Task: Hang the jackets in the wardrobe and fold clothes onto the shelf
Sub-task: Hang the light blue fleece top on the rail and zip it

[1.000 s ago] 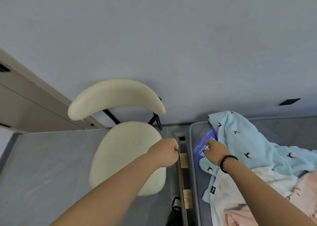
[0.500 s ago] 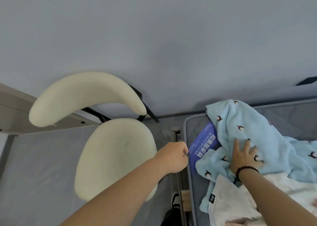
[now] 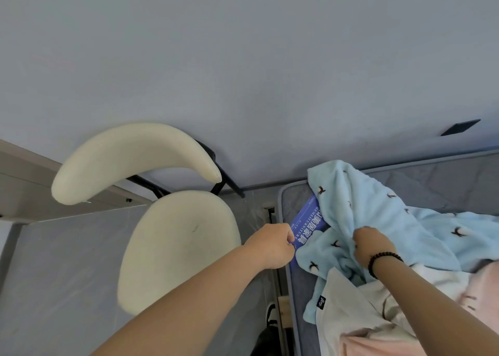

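Left of the bed (image 3: 432, 183) stands a cream chair (image 3: 178, 247), nothing draped on it; a pale cabinet edge (image 3: 24, 191) shows beyond the chair, at the frame's left border. The left hand (image 3: 272, 245) hovers over the bed's near-left edge, fingers curled tight; whether it pinches something small cannot be told. Just right of it, on the bed, a blue label (image 3: 307, 226) with white lettering lies partly under a light-blue garment (image 3: 378, 215) printed with dark birds. The right hand (image 3: 371, 246), wrist in a dark bead bracelet (image 3: 383, 261), grips a bunch of this garment near the bed's left end, fabric gathered up between the fingers. Toward the bed's near side lie a white garment (image 3: 351, 315) with a small dark tag and a pink garment (image 3: 480, 288), both rumpled and overlapping the blue one. Judged progress: early. All clothes in view are unfolded on the bed; no wardrobe rail, hanger, shelf stack or jacket is visible. Picking up, folding and shelving remain.
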Available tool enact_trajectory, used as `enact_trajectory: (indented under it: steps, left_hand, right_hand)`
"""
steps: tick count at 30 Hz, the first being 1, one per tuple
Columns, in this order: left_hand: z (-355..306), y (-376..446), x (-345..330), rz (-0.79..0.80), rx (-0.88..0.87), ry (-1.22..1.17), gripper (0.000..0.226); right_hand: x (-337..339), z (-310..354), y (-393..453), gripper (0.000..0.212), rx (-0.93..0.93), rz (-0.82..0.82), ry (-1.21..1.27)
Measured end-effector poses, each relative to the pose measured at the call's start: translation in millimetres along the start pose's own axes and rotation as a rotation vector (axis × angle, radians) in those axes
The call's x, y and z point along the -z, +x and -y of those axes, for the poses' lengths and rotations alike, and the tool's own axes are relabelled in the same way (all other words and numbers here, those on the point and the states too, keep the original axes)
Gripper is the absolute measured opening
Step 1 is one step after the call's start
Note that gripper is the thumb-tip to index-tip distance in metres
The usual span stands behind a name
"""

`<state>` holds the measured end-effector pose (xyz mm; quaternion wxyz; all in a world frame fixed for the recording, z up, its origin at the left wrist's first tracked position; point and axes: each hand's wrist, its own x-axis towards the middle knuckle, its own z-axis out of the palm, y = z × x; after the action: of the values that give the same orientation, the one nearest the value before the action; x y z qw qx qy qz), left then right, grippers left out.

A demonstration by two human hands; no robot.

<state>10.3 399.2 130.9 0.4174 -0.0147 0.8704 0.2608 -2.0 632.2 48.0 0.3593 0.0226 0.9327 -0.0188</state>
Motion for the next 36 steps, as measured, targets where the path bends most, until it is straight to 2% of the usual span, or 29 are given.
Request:
enact_trajectory:
  steps: [3,5,7,10,14,17,19,21,23,24,26,28,30,33,36]
  left_hand:
    - [-6.3,-19.3,3.3,0.007,-0.007,0.008,0.029]
    - [-10.9,-33.6,5.5,0.018,-0.014,0.023,0.031]
    - [-16.1,-47.3,5.9,0.041,-0.029,0.034,0.036]
    - [-23.9,-65.6,3.1,0.059,-0.088,0.079,0.058]
    - [-29.6,-87.5,-1.6,0.026,-0.184,0.129,0.100]
    - [-32.5,-101.8,-4.4,0.033,-0.254,0.157,0.113]
    - [-38.3,-113.1,-4.2,0.026,-0.363,0.143,0.104]
    - [-41.9,-123.1,-6.8,0.008,-0.459,-0.049,0.068]
    - [-47.7,-136.4,-5.6,-0.052,-0.402,-0.315,0.025]
    - [-49.3,-142.3,-3.0,-0.118,-0.361,-0.414,0.015]
    - [-49.1,-151.8,6.2,-0.264,-0.307,-0.581,0.013]
    - [-49.3,-165.3,17.4,-0.348,-0.273,-0.686,0.022]
    - [-46.6,-180.2,26.5,-0.409,-0.249,-0.744,0.026]
    - [-35.6,-196.6,36.7,-0.430,-0.308,-0.893,0.026]
    - [-21.1,-204.9,46.1,-0.414,-0.293,-1.058,0.031]
  right_hand:
    - [10.8,7.1,-31.2,0.027,0.116,0.031,-0.059]
    - [21.6,6.4,-52.5,0.007,0.187,0.052,-0.082]
    - [34.3,1.4,-72.1,0.022,0.245,0.050,-0.063]
    - [62.0,-3.8,-106.6,0.030,0.347,0.033,-0.022]
    - [104.6,4.4,-154.0,0.034,0.498,-0.033,0.048]
    - [130.4,21.5,-193.0,0.034,0.591,-0.080,0.107]
    - [146.1,33.2,-216.6,0.032,0.662,-0.106,0.184]
    - [164.0,43.2,-237.8,0.032,0.738,-0.180,0.273]
    - [181.1,52.7,-254.1,0.032,0.821,-0.291,0.329]
    - [188.3,57.8,-260.5,0.032,0.859,-0.354,0.350]
    - [196.2,67.9,-268.0,0.029,0.899,-0.465,0.430]
    - [196.6,76.5,-268.1,0.026,0.865,-0.543,0.574]
    - [190.3,82.8,-262.1,0.027,0.813,-0.552,0.712]
    - [163.8,86.3,-245.1,0.046,0.768,-0.432,0.802]
    - [126.7,85.0,-225.0,0.081,0.703,-0.142,0.913]
